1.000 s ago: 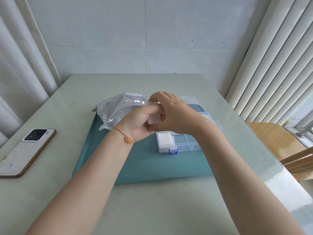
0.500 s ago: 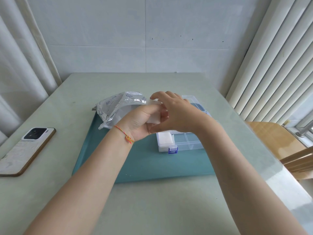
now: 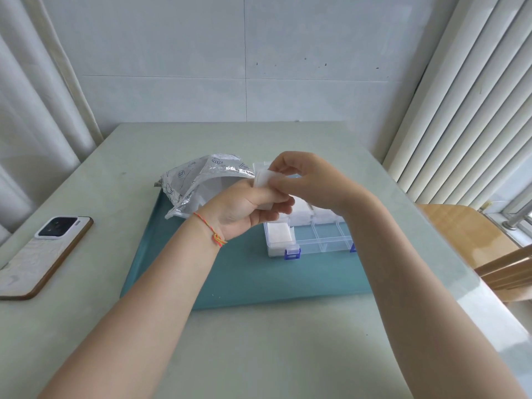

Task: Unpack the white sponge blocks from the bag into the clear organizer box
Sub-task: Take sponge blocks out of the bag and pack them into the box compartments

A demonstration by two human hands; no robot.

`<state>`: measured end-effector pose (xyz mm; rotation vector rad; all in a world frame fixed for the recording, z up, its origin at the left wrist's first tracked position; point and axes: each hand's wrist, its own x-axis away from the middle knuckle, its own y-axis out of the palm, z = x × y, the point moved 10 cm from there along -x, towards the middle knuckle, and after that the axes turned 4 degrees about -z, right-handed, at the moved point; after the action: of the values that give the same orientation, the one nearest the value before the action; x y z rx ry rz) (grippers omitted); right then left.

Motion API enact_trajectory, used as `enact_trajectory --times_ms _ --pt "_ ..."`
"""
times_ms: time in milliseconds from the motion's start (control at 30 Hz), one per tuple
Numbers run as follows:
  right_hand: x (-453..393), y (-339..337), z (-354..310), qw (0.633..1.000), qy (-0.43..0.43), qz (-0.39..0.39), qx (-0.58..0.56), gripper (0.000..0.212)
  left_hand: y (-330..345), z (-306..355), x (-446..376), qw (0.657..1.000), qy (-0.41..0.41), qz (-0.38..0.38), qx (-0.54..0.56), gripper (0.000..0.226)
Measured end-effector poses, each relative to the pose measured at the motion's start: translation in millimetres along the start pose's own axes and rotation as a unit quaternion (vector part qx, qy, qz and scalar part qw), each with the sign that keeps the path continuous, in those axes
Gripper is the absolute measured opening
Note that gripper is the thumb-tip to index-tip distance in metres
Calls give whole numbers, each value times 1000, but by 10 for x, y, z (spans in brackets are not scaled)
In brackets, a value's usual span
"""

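Left hand point(image 3: 244, 208): hovering above the teal mat, fingers curling around the lower part of a white sponge block point(image 3: 266, 182) — its grip is clamped on the block; a red-orange string bracelet point(image 3: 214, 236) is sitting on the wrist.
Right hand point(image 3: 308, 177): pinching the upper edge of the same sponge block between thumb and fingertips, so its grip is also closing on that block.
White sponge block: being held upright between both hands, just beside the mouth of the bag and above the far left part of the organizer box.
Bag point(image 3: 201, 180): a crinkled silvery foil bag, lying on the far left corner of the mat with its opening facing the hands.
Clear organizer box point(image 3: 316, 240): sitting open on the mat under the right forearm, blue latches on its near edge; the near left compartment is holding a white sponge, and the row behind it is showing more white sponges, partly hidden by the hands.
Teal mat point(image 3: 244, 277): lying on the table point(image 3: 115, 326).
Phone point(image 3: 43, 251): lying face down on the table, well apart to the left of the mat.
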<state>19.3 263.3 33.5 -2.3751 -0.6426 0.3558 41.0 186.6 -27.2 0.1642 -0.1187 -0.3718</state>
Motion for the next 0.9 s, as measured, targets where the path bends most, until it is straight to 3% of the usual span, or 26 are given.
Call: enact_trajectory --times_ms 167,300,367,433,600,767,900 --pt "-11 -165 106 998 16 50 -44 4 -52 60 1 998 15 39 -36 27" --pt "18 -117 275 988 57 39 -138 5 -43 62 35 997 19 55 -52 29" --pt "57 -99 348 979 66 39 -188 5 -79 29 81 991 -2 74 -115 32" --pt "107 -111 474 975 90 45 -200 4 -167 45 146 972 -11 110 -209 19" --pt "250 51 747 977 166 -11 -136 11 -358 10 253 927 -32 192 -321 5" --pt "313 189 761 982 188 -13 -19 30 -333 -156 237 923 -52 193 -327 7" --pt "288 261 748 983 180 0 46 27 -315 -153 237 915 -35 195 -351 7"
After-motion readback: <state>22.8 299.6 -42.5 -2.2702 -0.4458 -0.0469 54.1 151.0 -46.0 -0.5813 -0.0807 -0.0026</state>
